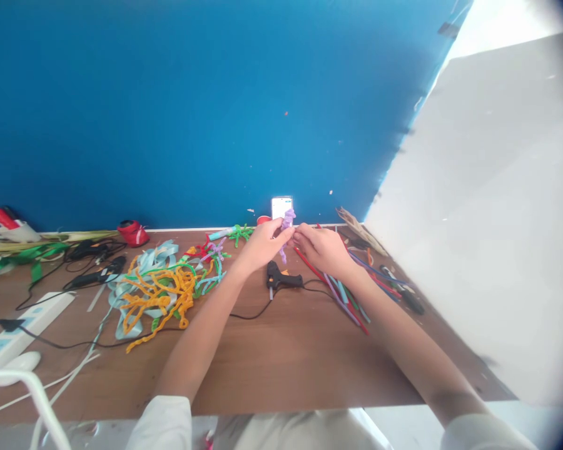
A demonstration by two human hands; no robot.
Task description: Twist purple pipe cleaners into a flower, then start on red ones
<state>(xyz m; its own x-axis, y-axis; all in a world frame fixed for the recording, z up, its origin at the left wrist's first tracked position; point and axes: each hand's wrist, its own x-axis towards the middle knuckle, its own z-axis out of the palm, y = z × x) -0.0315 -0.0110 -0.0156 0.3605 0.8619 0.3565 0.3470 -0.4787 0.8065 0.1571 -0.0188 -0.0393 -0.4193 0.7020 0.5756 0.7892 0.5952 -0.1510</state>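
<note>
On the brown wooden table [272, 369] lies a black pistol-shaped glue gun [284, 277]. Just beyond, a fuzzy purple twisted stem [288, 216] is held up between the hands: the left hand [264, 245] pinches it, thumb against fingers; the right hand [324, 249] curls in beside it, its closure and grip impossible to tell. The stem looks light, soft and bendable, best pinched mid-length. Behind stands a white-screened rectangular phone [278, 205].

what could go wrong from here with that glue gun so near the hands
If the glue gun is hot, which I can't tell, the left hand or right hand might get burned dipping toward it. A black cord passes beneath the left forearm and could snag. The phone behind the purple fuzzy piece might get knocked.
</note>
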